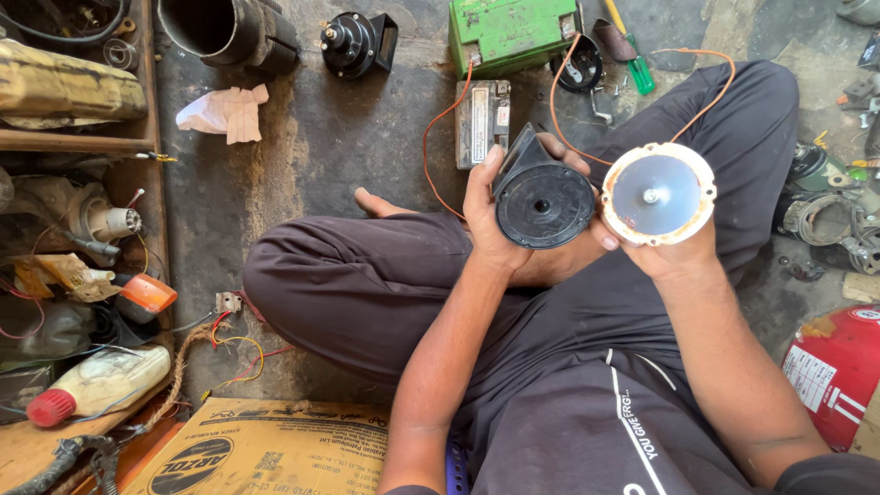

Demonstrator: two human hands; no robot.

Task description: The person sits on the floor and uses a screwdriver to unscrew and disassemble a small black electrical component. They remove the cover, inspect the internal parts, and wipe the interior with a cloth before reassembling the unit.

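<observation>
My left hand (pixel 486 215) grips a black round horn housing (pixel 543 203), its flat face turned up toward me. My right hand (pixel 665 255) holds a round silver metal disc (pixel 658 193) with a whitish, rust-stained rim and a small stud at its centre. The two parts sit side by side, almost touching, above my crossed legs in dark trousers. An orange wire (pixel 440 128) loops from behind the parts toward a small grey battery (pixel 482 120) on the floor.
A green box (pixel 509 32), another black horn (pixel 356 41), a green-handled screwdriver (pixel 632 55), a black pipe (pixel 229 32) and a crumpled cloth (pixel 225 112) lie beyond. Cluttered wooden shelves (pixel 73 229) stand left, a cardboard box (pixel 266 449) near me, a red cylinder (pixel 839 367) right.
</observation>
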